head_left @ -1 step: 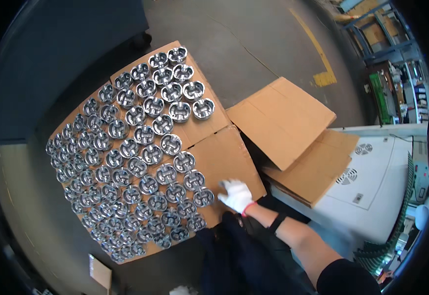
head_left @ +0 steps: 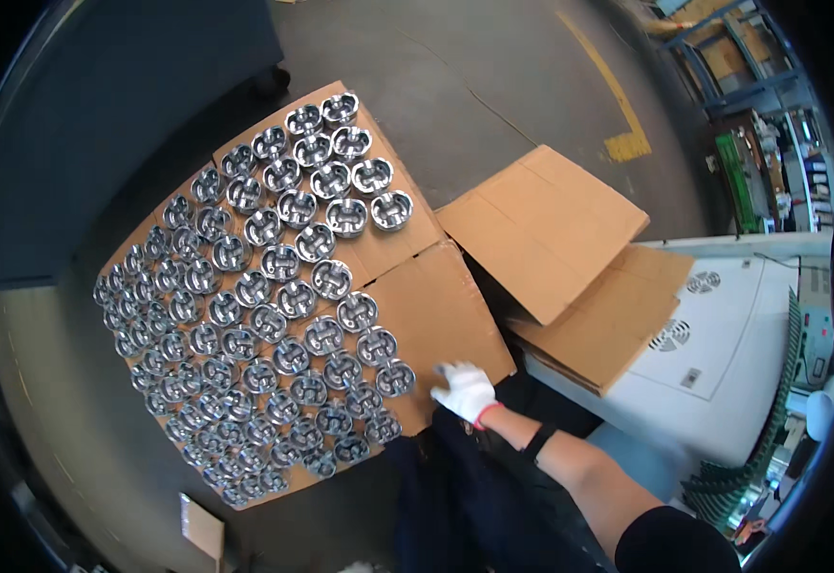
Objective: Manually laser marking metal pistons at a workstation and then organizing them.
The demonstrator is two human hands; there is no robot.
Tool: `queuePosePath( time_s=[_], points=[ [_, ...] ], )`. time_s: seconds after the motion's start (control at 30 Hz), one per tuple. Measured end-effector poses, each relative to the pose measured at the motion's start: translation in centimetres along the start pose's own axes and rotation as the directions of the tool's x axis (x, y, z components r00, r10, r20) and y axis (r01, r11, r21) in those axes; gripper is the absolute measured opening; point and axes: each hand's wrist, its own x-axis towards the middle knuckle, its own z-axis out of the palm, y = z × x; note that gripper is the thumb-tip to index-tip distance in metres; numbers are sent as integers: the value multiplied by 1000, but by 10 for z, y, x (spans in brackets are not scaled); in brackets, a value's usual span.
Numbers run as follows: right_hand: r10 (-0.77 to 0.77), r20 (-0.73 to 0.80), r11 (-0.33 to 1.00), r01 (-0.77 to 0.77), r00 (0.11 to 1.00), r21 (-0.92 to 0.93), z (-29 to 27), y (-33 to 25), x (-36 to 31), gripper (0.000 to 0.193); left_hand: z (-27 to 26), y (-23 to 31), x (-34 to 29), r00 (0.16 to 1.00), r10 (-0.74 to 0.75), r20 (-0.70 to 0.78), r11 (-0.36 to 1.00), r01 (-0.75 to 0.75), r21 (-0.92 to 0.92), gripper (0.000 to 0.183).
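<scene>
My right hand (head_left: 468, 392), in a white glove with a red cuff, hovers at the right edge of the brown cardboard sheet (head_left: 436, 310). Its fingers are apart and nothing shows in them; the fingertips are slightly blurred. Just left of it, metal pistons (head_left: 395, 378) stand in close rows, their hollow undersides facing up. The pistons cover most of the sheet, and its right part is bare cardboard. Only a sliver of white, apparently my gloved left hand (head_left: 356, 568), shows at the lower edge, with its fingers out of sight.
Loose cardboard sheets (head_left: 546, 234) overlap at the right, partly on a white cabinet (head_left: 723, 334) with round vents. A dark, wheeled unit (head_left: 130, 124) stands at the far left. Shelving (head_left: 737, 57) is at the far right. A small board (head_left: 201, 525) lies at the lower left.
My right hand has shifted slightly right and down, its fingers still apart. The white patch at the lower edge has sunk mostly out of view. The pistons appear unchanged.
</scene>
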Motion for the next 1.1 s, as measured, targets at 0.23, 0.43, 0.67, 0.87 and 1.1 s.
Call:
queuePosePath(
  time_s=[0.23,0.43,0.67,0.87,1.1],
  points=[
    [586,371,771,-637,720,18,30,70,-188,60,-10,-33,-82,993,-88,75,980,100,-173,31],
    [675,435,680,-731,596,-54,88,127,-315,43,-43,-51,-119,992,-113,-48,929,89,-360,29],
    [481,433,674,-637,762,374,21,104,-371,45,-112,-15,-98,979,115,-167,858,-182,-481,28],
    [643,268,388,-607,717,694,-2,74,-461,49,-211,36,-43,884,467,-2,821,-434,-371,26],
    [836,332,108,-726,436,679,186,-7,-664,46,-225,132,-61,731,590,342,806,-510,-301,25]
  ],
)
